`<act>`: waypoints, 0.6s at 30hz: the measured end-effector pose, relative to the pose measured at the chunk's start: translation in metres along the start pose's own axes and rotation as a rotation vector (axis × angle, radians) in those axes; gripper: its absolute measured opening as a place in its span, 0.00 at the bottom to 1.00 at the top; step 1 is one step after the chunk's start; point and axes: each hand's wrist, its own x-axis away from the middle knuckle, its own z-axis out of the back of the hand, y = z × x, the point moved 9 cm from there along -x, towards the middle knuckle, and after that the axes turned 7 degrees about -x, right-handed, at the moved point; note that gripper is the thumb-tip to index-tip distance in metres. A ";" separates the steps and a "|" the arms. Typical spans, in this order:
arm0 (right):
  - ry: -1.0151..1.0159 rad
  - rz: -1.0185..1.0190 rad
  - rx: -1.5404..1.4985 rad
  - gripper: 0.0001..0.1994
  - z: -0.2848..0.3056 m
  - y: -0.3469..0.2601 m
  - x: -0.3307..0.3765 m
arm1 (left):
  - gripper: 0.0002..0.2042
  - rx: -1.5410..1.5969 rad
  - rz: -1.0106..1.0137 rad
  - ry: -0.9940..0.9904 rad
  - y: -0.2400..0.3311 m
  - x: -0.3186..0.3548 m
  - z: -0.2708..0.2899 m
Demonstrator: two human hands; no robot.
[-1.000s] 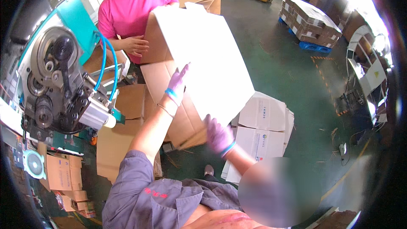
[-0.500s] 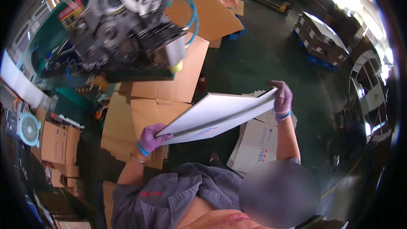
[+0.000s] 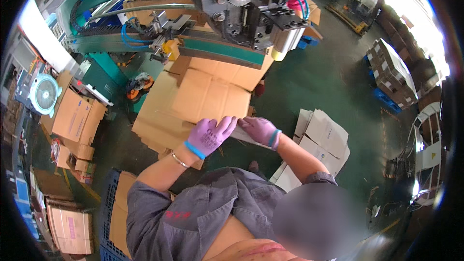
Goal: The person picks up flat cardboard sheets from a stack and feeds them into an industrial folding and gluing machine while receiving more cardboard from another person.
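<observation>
Both of my hands wear purple gloves with blue cuffs. They meet close together at the near edge of a brown, creased cardboard panel [image 3: 212, 94] lying under the machine. My right hand [image 3: 261, 130] is closed on a white-faced cardboard sheet [image 3: 249, 139], which shows only as a narrow strip below the fingers. My left hand [image 3: 211, 136] is bent with its fingertips drawn together at the same edge, beside the right fingertips. The rest of the white sheet is hidden or cannot be told apart from the brown panels.
A dark geared machine head [image 3: 241, 9] with a green arm [image 3: 222, 50] overhangs the cardboard. White flattened cartons [image 3: 324, 137] are stacked at right. Brown cartons [image 3: 72, 118] and a fan [image 3: 46, 94] stand left. A loaded pallet [image 3: 391, 75] sits far right.
The white sheet was stretched wide between my hands; now it mostly no longer shows. My hands have come together over the brown cardboard's edge. The view has shifted, showing the machine farther right.
</observation>
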 end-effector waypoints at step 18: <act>0.639 0.071 -0.521 0.15 0.279 0.098 0.055 | 0.20 0.325 0.484 0.202 -0.151 -0.129 -0.067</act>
